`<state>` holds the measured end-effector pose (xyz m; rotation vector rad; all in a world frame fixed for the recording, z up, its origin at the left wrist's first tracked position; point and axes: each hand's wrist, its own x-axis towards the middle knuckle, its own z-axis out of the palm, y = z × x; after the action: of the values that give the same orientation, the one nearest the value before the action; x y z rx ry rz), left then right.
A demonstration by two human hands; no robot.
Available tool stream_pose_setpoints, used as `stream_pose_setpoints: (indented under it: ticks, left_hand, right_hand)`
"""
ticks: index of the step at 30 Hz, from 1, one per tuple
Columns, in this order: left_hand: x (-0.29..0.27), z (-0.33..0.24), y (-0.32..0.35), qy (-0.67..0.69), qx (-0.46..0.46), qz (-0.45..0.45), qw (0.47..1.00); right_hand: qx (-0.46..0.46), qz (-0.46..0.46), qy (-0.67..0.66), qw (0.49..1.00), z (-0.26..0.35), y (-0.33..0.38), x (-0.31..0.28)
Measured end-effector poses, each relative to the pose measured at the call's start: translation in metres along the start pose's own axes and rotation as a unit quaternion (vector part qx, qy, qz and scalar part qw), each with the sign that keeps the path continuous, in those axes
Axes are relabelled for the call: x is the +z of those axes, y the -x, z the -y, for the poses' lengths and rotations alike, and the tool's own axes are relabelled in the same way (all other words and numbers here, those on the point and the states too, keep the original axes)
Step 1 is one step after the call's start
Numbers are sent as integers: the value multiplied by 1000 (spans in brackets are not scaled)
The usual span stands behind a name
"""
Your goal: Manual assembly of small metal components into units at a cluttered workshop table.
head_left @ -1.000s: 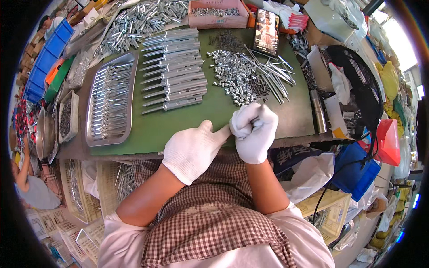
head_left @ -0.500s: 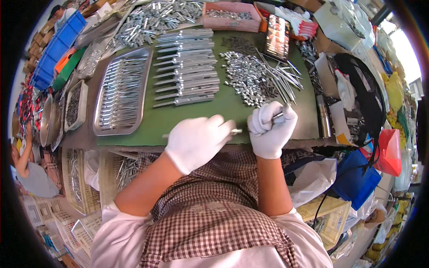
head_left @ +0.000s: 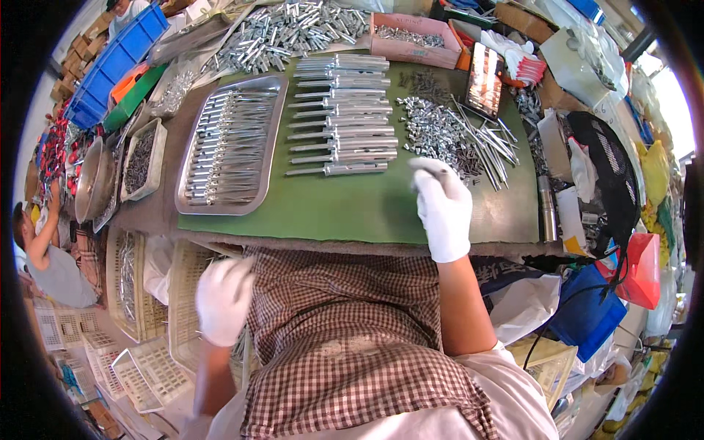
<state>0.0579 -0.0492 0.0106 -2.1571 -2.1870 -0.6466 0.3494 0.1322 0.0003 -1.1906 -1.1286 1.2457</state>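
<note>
My left hand [head_left: 222, 302], in a white glove, is low on the left beside the checked apron [head_left: 345, 323], over a cream plastic crate [head_left: 183, 293]. Its fingers are smeared by motion, so a grip cannot be made out. My right hand [head_left: 444, 213], also gloved, is raised over the green mat [head_left: 345, 213] with its fingers curled together. What they hold, if anything, is too small and blurred to name. Just beyond that hand lies a pile of small shiny metal pieces [head_left: 433, 125], with thin metal rods [head_left: 493, 150] at its right.
A steel tray [head_left: 183, 205] of slim rod assemblies stands left of a column of stacked metal tubes with rods [head_left: 345, 136]. Farther back are loose metal tubes [head_left: 286, 37] and a pink box [head_left: 418, 48] of small parts. Another person [head_left: 59, 257] sits at far left.
My left hand has swung down and left, from the mat's front edge to below the table. My right hand stays near the small pieces, its fingers shifted. The whole view has moved slightly.
</note>
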Motion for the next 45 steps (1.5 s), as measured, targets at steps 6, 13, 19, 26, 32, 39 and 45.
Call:
stream_pose_setpoints:
  ticks: [6, 13, 19, 26, 32, 39, 45]
  left_hand:
    - [42, -77, -133, 75, 224, -140, 962]
    - [79, -82, -186, 18, 266, -94, 959]
    - [80, -85, -189, 122, 252, -126, 952]
    - [35, -94, -182, 179, 262, -45, 947]
    - [30, -126, -154, 27, 344, 88, 935]
    - [37, -114, -141, 134, 292, 56, 945]
    - [41, -113, -135, 141, 231, 90, 959]
  right_hand:
    - [-189, -12, 273, 943, -17, -7, 10]
    - [-188, 16, 308, 932, 0, 3, 14]
    - [-250, -4, 155, 956, -17, 1, 5]
    - [79, 63, -33, 994, 16, 34, -18]
    - [105, 88, -16, 990, 27, 39, -29]
    - [87, 80, 108, 987, 27, 42, -41]
    - [72, 91, 126, 985, 27, 44, -40]
